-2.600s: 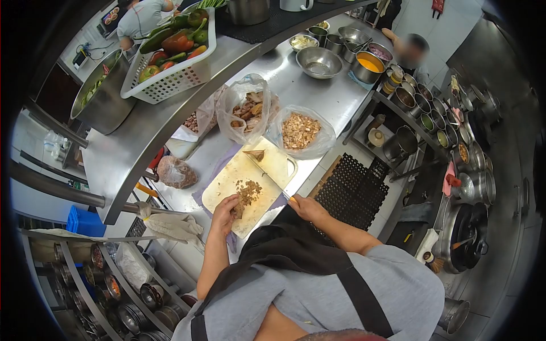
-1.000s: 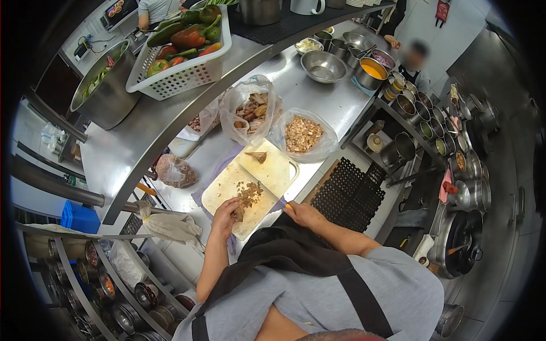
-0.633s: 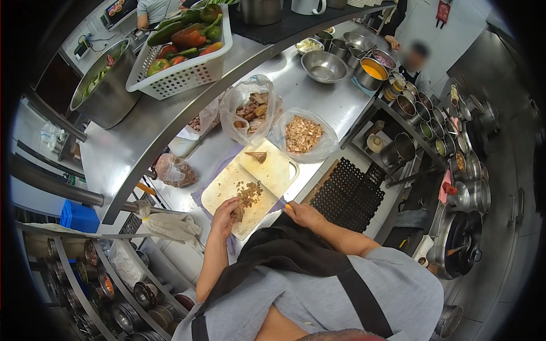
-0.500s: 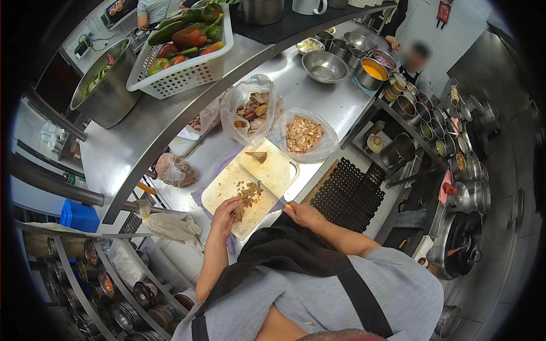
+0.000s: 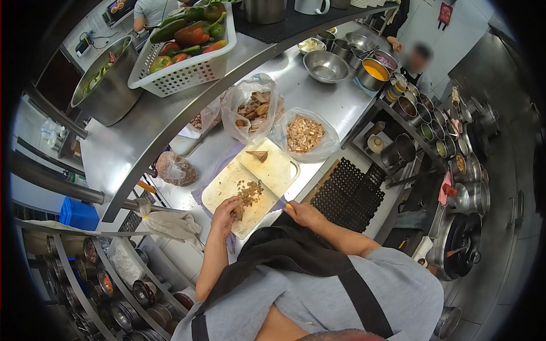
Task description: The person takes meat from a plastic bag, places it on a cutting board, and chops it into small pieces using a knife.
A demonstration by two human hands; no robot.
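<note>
A pale cutting board lies on a purple cloth at the near edge of the steel counter. My left hand is closed around a piece of brown meat at the board's left side. With its yellow handle in my grip, a knife extends from my right hand across the board. Small chopped meat bits lie beside the blade and my left fingertips. Farther up the board rests another meat piece, apart from both hands.
Behind the board stand a bag of diced meat and a bag of larger meat pieces. A tied bag sits to the left. Overhead, a shelf holds a white basket of peppers. A person is at the far right.
Both hands, the knife and the meat look the same as before. The view has shifted very slightly.
</note>
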